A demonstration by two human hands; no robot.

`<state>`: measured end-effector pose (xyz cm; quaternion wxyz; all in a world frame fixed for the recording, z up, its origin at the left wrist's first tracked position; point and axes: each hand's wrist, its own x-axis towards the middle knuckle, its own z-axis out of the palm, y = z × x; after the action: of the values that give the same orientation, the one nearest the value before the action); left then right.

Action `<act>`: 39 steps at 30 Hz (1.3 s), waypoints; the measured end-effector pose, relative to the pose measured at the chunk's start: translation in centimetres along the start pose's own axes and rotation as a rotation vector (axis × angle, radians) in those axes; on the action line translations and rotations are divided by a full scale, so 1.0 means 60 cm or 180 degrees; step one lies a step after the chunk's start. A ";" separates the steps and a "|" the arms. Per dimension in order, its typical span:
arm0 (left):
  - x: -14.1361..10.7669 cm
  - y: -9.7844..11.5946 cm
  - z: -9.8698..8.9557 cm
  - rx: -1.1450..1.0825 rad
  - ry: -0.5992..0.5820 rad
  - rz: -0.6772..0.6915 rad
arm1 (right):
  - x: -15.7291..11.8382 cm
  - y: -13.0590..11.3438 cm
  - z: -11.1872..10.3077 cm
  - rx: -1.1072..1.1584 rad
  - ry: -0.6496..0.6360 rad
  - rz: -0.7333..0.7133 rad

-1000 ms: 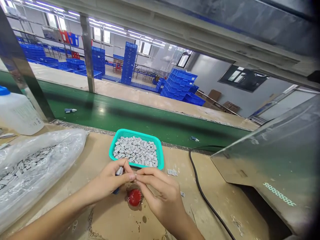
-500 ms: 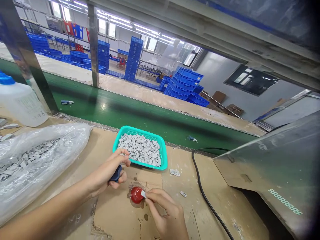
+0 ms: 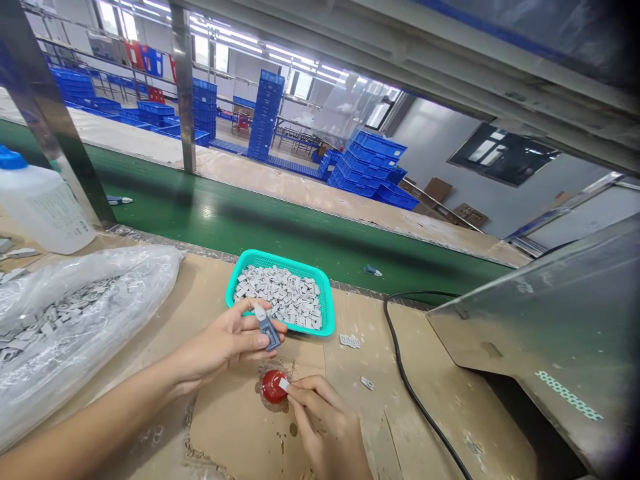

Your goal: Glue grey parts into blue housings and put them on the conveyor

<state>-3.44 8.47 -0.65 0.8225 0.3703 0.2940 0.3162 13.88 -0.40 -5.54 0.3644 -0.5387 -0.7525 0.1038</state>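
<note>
My left hand [image 3: 237, 340] is closed around a dark blue-grey plastic part [image 3: 269, 330] with a pale grey tip, held just in front of the basket. Between the thumb and fingers of my right hand [image 3: 327, 417] is a small light-grey plastic piece [image 3: 284, 385]. That piece is over the right edge of a small red dish [image 3: 273, 388], which looks wet and has damp stains around it on the cardboard [image 3: 240, 433]. A turquoise basket [image 3: 327, 307] full of similar light-grey pieces [image 3: 280, 293] stands behind my hands.
At left lie a clear plastic bag [image 3: 150, 280] of grey pieces and a white jug [image 3: 45, 207] with a blue cap. A black cable [image 3: 400, 360] runs down the right. Beyond is a green conveyor belt [image 3: 240, 213] carrying a dark blue part [image 3: 372, 270].
My left hand has turned and moved right, bringing the blue-grey part into plain sight. My right hand shifted slightly left with the grey piece. Parts on the belt moved left.
</note>
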 end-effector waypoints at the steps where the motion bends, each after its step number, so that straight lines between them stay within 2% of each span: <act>1: 0.000 0.001 -0.001 0.0096 0.0023 -0.0027 | -0.001 0.000 0.001 -0.0009 0.0043 -0.0009; 7: -0.001 0.004 -0.002 0.0605 0.0264 0.0209 | -0.004 -0.004 0.006 -0.0178 -0.0152 0.0080; 14: 0.001 0.000 -0.003 0.0149 0.0200 0.0131 | -0.009 -0.003 0.010 -0.0182 0.0026 0.0050; 20: -0.002 0.000 -0.002 0.0076 -0.0181 0.0147 | -0.014 -0.007 0.009 -0.0172 0.0050 0.0087; 26: 0.003 -0.007 -0.006 -0.0181 -0.0063 0.0095 | -0.008 -0.008 0.000 -0.0079 0.0280 0.0171; 29: 0.005 -0.010 -0.007 -0.0188 -0.0079 0.0077 | -0.007 -0.002 -0.001 -0.0061 0.0193 0.0203; 35: 0.005 -0.010 -0.006 -0.0074 -0.0109 -0.0012 | -0.008 0.007 0.005 0.0071 0.0264 0.0208; 39: 0.003 -0.010 -0.005 0.0419 0.0026 0.0114 | 0.002 0.000 -0.011 0.0324 0.0308 0.0423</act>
<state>-3.36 8.43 -1.37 0.7893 0.4275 0.3108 0.3123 14.31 -0.48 -5.04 0.4195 -0.5726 -0.6904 0.1397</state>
